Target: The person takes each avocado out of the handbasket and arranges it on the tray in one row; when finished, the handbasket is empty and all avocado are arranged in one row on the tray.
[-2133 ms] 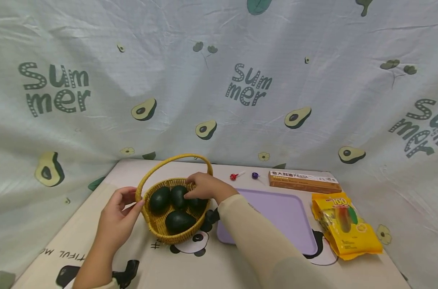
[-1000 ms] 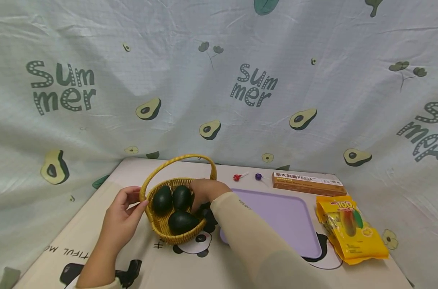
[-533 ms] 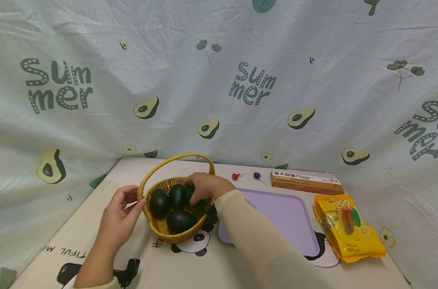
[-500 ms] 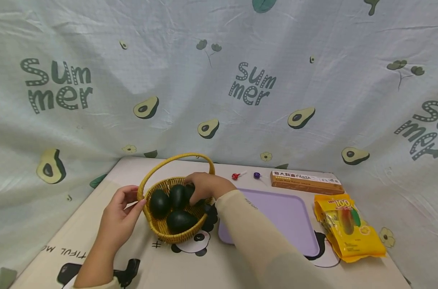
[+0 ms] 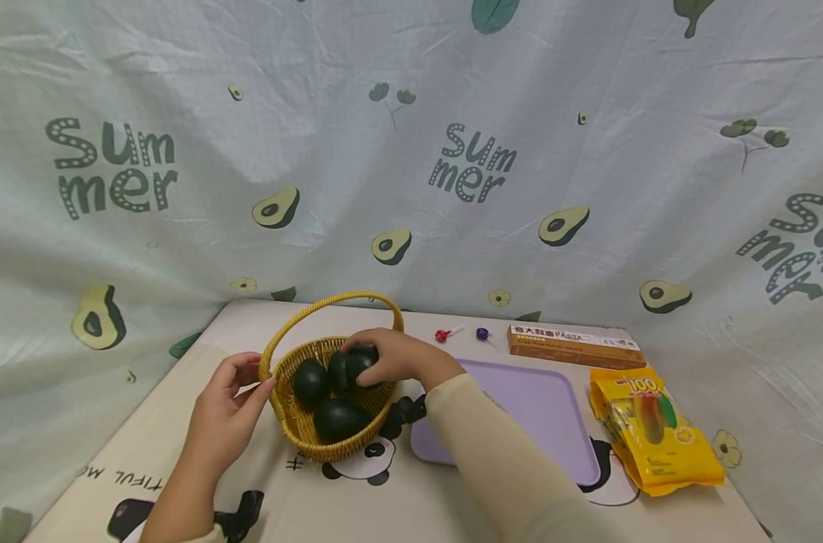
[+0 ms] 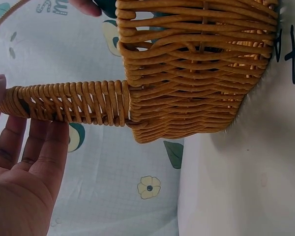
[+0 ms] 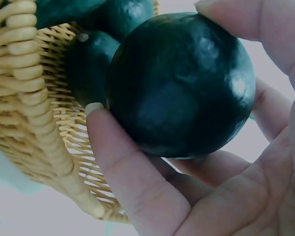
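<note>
A yellow wicker basket [image 5: 326, 452] with a tall arched handle holds several dark green avocados, among them one avocado [image 5: 311, 383] at the left and another [image 5: 341, 420] at the front. My left hand [image 5: 222, 411] pinches the left foot of the handle [image 6: 88, 102] between thumb and fingers. Over the basket's right side, my right hand [image 5: 406, 357] grips an avocado [image 7: 182, 88], fingers and thumb curled round it. In the right wrist view this avocado sits beside the basket's rim, with the others behind it.
A purple tray [image 5: 533, 400] lies right of the basket, partly under my right sleeve. Behind it are a red lollipop [image 5: 441, 335], a purple lollipop [image 5: 482, 333] and a pasta box [image 5: 574, 347]. A yellow mango-print bag [image 5: 655, 434] lies at the far right.
My right hand reached down into the basket's right side, took hold of an avocado there and has raised it above the others. My left hand stays on the handle.
</note>
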{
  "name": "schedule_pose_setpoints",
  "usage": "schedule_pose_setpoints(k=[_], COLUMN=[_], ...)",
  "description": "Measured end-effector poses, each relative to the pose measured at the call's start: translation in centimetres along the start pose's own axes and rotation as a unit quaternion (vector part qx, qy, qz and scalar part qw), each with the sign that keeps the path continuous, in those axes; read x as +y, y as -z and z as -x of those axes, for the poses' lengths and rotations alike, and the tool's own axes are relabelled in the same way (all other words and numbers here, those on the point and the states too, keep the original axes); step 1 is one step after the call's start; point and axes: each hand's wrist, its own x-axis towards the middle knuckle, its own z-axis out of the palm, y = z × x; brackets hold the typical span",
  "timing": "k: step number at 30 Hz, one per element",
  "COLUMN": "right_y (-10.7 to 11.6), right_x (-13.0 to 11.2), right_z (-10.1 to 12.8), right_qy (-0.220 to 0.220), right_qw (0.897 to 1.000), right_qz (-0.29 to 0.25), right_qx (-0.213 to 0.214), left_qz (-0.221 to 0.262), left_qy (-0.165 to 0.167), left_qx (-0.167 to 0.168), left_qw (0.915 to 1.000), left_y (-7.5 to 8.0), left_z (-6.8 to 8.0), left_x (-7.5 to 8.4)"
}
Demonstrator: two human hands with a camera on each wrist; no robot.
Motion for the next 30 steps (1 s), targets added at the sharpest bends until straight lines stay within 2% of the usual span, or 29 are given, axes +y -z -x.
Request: schedule_pose_setpoints(k=[3, 11, 17, 23, 30], right_y=[0.2, 0.8, 1.3, 0.9, 0.0], right_x=[0.2, 0.8, 2.1, 4.0, 6.2], right_z=[1.0, 4.0, 6.2, 7.4, 8.0], right_qy=[0.015, 0.004, 0.019, 0.022, 0.015], right_qw=[1.000, 1.000, 0.999, 0.997, 0.995], right_qz=[0.005, 0.007, 0.010, -0.024, -0.035], right_qx=[0.013, 0.027, 0.049, 0.066, 0.089], left_qz=[0.001, 0.006, 0.002, -0.003, -0.002], left_qy=[-0.001, -0.016, -0.019, -0.015, -0.007], left_qx=[-0.001, 0.004, 0.007, 0.005, 0.002], left_qw=[1.0000, 0.9998, 0.9998, 0.9999, 1.0000], left_y=[-0.1, -0.2, -0.2, -0.1, -0.1], left_z=[-0.1, -0.1, -0.3, -0.3, -0.2], left_x=[-0.1, -0.2, -0.4, -0.6, -0.5])
